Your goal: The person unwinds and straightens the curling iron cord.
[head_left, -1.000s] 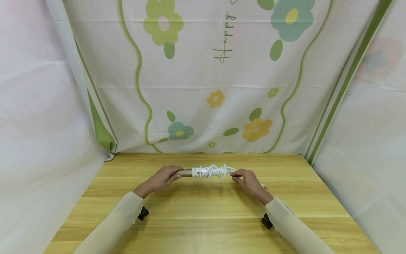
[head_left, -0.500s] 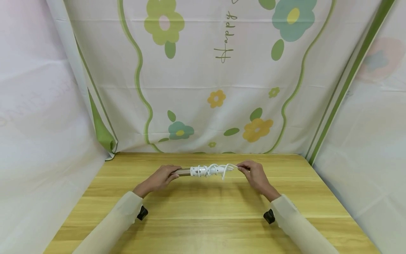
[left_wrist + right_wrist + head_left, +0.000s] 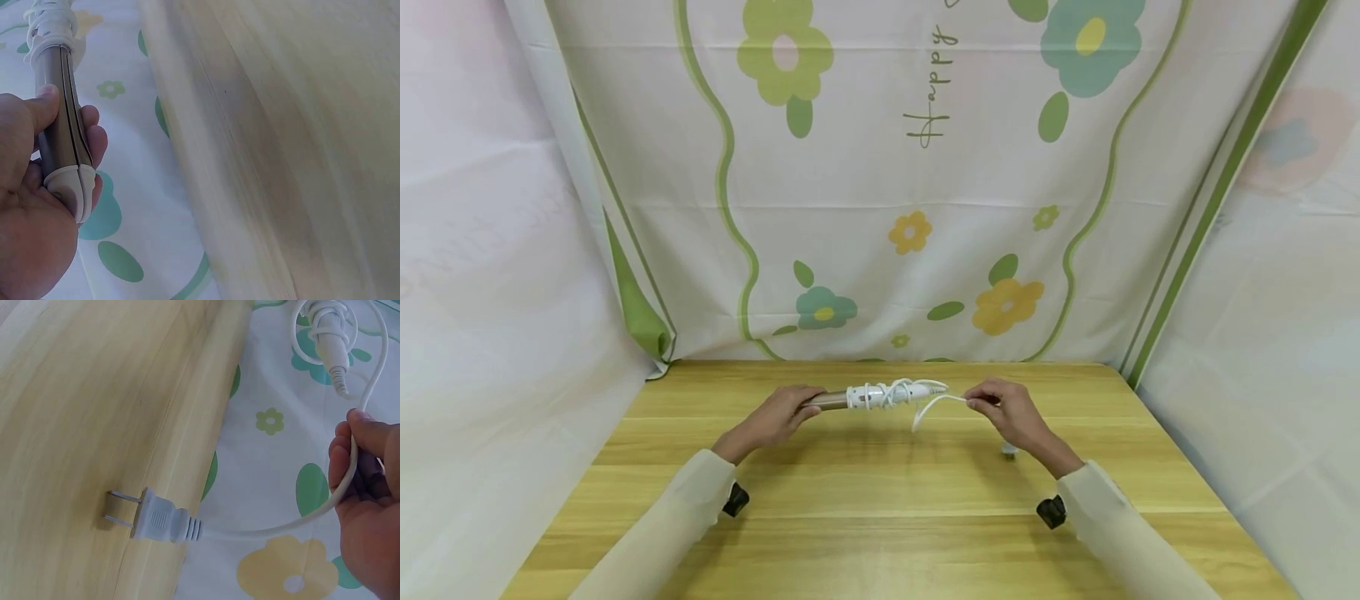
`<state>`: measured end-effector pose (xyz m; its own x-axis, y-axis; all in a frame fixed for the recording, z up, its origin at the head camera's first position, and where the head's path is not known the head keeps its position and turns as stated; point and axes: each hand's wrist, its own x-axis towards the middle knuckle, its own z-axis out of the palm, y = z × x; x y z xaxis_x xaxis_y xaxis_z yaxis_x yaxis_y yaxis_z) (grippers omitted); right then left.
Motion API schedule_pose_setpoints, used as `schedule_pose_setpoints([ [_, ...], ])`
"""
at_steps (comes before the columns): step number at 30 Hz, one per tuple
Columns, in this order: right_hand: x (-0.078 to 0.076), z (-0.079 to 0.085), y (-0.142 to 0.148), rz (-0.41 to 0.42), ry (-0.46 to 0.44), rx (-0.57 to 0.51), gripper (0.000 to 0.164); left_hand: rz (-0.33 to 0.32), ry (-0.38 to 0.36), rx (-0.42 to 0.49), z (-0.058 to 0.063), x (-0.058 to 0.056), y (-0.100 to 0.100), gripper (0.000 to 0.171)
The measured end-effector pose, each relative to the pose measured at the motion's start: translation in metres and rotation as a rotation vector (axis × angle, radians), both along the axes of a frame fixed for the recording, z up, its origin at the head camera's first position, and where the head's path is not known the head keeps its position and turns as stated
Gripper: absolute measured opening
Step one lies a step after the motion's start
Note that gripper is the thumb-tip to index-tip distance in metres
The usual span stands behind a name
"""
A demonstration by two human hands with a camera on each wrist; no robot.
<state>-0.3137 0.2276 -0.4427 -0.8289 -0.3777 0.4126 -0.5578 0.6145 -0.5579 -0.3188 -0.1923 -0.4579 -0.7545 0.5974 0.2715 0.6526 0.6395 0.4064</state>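
Note:
Above the table, my left hand (image 3: 777, 414) grips the brown barrel (image 3: 59, 134) of a curling iron (image 3: 859, 397), thumb along one side and fingers behind. The barrel is split lengthwise and ends in a white tip (image 3: 70, 190). White cord is wound in loose loops round its white handle (image 3: 329, 340). To the right, my right hand (image 3: 1011, 414) pinches the cord (image 3: 375, 375) between thumb and fingers. A slack bend of cord hangs between the hand and the handle's end. Below the right hand dangles the two-pin plug (image 3: 159, 519), partly hidden by the wrist in the head view.
The wooden table (image 3: 880, 533) spreads under both hands. A flowered cloth (image 3: 850, 167) hangs behind its far edge, with more white cloth (image 3: 475, 292) at the left side and on the right. Each wrist wears a small black camera (image 3: 1051, 512).
My right hand has moved to the right with the cord, and a loop has come away from the handle's end. The left hand stays nearly still, while the curling iron's handle end tilts up slightly.

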Motion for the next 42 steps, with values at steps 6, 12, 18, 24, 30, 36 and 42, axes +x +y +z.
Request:
schedule_pose_setpoints([
  [6,0.0,-0.001,0.003,0.043,-0.063,0.015,0.01,0.012,-0.006,0.0,0.004,0.0,-0.002,0.034],
  [12,-0.001,-0.006,0.008,0.105,-0.055,0.032,0.007,0.02,-0.029,0.013,0.013,0.002,-0.004,0.035],
  [18,-0.006,-0.006,0.011,-0.021,-0.108,0.117,0.01,0.003,-0.028,0.025,0.017,0.003,-0.004,0.037],
  [24,-0.013,-0.001,0.013,-0.14,-0.144,0.136,0.013,-0.025,-0.027,0.043,0.016,0.002,-0.003,0.034],
  [30,-0.017,0.003,0.013,-0.238,-0.119,0.099,0.016,-0.041,-0.028,0.046,0.015,0.002,-0.004,0.034],
  [36,-0.017,0.008,0.016,-0.314,-0.101,0.028,0.018,-0.047,-0.027,0.032,0.013,0.003,-0.004,0.032],
  [42,-0.02,0.018,0.021,-0.356,-0.059,-0.074,0.019,-0.055,-0.017,0.012,0.011,0.004,-0.006,0.034],
])
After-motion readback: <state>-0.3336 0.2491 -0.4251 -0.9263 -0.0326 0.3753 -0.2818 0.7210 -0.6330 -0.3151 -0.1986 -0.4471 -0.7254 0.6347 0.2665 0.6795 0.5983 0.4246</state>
